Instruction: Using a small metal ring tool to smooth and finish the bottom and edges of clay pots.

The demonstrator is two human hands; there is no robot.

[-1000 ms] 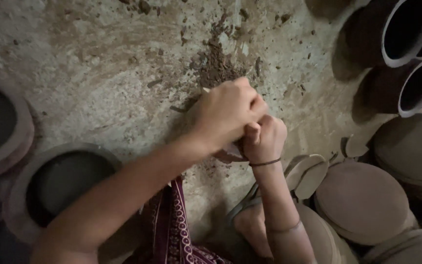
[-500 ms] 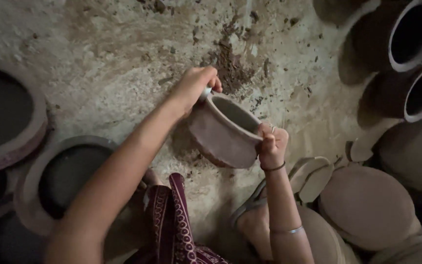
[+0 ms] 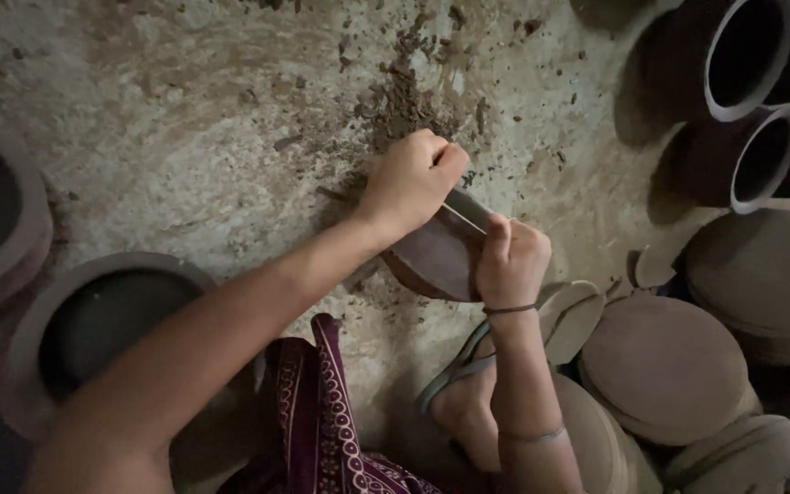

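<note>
A small brown clay pot [image 3: 436, 256] is held just above the earthen floor, tipped so that its rounded underside faces me. My left hand [image 3: 411, 178] grips its upper rim from above. My right hand [image 3: 509, 261] is closed on its right edge, with a thin bangle at the wrist. Loose clay crumbs [image 3: 409, 101] lie on the ground just beyond the pot.
Dark open-mouthed pots [image 3: 747, 55] stand at the upper right. Upturned clay pots [image 3: 665, 366] crowd the lower right. Shallow round clay vessels [image 3: 93, 320] sit at the left. My sandalled foot [image 3: 464, 398] and patterned maroon cloth [image 3: 322, 412] are below the hands.
The pot, open mouth up half a second ago, has been turned so its base now faces me. Both hands kept hold of it and shifted slightly right.
</note>
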